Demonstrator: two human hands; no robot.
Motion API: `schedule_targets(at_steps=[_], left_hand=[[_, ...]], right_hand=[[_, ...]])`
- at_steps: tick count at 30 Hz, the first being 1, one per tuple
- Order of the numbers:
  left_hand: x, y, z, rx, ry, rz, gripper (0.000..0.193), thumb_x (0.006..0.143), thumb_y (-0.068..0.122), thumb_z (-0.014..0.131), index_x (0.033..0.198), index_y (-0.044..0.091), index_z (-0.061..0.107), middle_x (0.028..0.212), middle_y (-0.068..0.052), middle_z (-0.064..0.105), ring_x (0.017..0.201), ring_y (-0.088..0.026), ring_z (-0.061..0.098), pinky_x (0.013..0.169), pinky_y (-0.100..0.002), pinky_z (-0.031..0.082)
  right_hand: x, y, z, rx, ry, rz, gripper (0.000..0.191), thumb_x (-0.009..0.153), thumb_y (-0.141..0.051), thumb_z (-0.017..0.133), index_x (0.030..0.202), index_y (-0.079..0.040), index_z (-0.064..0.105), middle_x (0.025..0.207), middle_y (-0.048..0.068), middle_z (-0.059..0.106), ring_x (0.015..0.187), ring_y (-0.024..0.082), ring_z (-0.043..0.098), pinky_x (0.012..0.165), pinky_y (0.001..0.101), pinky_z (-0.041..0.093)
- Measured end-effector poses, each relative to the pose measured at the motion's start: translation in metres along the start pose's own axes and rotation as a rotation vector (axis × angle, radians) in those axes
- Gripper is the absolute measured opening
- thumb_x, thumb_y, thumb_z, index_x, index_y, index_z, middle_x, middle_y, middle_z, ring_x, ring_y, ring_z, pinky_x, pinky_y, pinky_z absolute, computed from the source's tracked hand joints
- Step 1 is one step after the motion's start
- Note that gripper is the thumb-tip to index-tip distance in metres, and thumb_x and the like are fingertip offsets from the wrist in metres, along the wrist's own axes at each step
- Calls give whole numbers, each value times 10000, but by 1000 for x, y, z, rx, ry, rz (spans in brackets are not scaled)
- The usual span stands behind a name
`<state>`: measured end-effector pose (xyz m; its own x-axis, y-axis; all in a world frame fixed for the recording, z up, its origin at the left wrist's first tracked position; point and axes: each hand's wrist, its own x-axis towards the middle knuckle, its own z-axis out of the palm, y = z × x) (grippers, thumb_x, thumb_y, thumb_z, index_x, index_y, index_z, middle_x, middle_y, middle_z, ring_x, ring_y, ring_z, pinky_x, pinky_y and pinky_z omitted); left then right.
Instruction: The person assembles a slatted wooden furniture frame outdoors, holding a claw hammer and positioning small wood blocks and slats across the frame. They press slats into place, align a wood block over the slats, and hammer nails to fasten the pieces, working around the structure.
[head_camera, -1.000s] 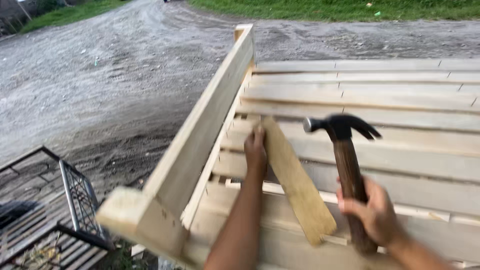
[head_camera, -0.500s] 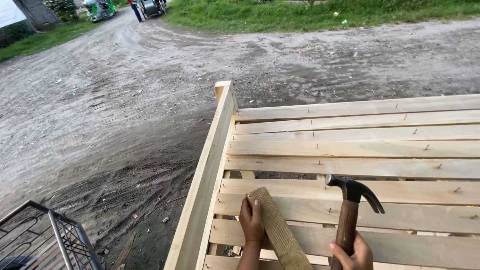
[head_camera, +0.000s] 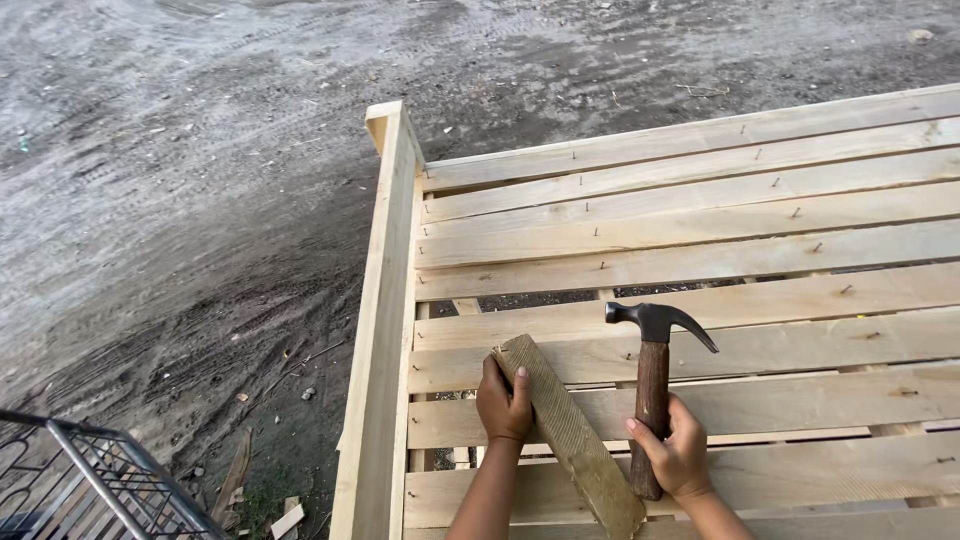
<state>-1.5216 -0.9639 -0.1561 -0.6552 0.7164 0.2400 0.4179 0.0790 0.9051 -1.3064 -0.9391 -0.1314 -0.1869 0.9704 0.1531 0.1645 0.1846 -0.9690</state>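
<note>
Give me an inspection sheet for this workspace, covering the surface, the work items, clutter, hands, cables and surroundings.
Surface: pale wooden slat frame with a raised side rail; nails stand partly driven along several slats.
Job's things: weathered wood strip lying diagonally across the slats; claw hammer with a dark wooden handle, head up.
Clutter: wood scraps on the dirt beside the frame.
Hands: left hand grips the strip near its upper end; right hand holds the hammer handle low down.
Cables: nothing seen.
Surroundings: bare grey dirt ground; metal wire rack at lower left.
</note>
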Motion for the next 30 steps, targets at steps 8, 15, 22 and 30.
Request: schedule_targets(at_steps=[8,15,22,30], left_hand=[[-3,-11,3,13,-30,2,449,902,407,604,1177,53,599,957,-188,741,872,-392,718,737,-450,558],[-7,-27,14,59,-46,-47,458,868,409,633,1182,75,610,974,-177,742,884,-379,722,744,-436,567],[-6,-33,14,-38,-52,-46,463,829,384,681,1153,60,620,931,-160,751,826,-335,750,722,-397,584],[8,-11,12,74,-58,-41,439,816,417,716,1091,83,637,814,-139,715,727,-342,709,664,-428,563]], right_hand=[[0,-9,0,55,88,83,226,829,-126,744,960,25,639,757,92,687,676,146,621,626,289,496],[8,-7,1,124,62,166,311,830,-89,730,1093,49,637,804,116,716,724,160,674,673,293,530],[11,-9,6,101,47,156,334,846,-93,726,1129,61,637,808,131,720,728,163,677,691,296,534],[15,-22,5,-44,40,64,223,860,-131,723,990,40,660,778,95,707,691,132,631,638,272,503]])
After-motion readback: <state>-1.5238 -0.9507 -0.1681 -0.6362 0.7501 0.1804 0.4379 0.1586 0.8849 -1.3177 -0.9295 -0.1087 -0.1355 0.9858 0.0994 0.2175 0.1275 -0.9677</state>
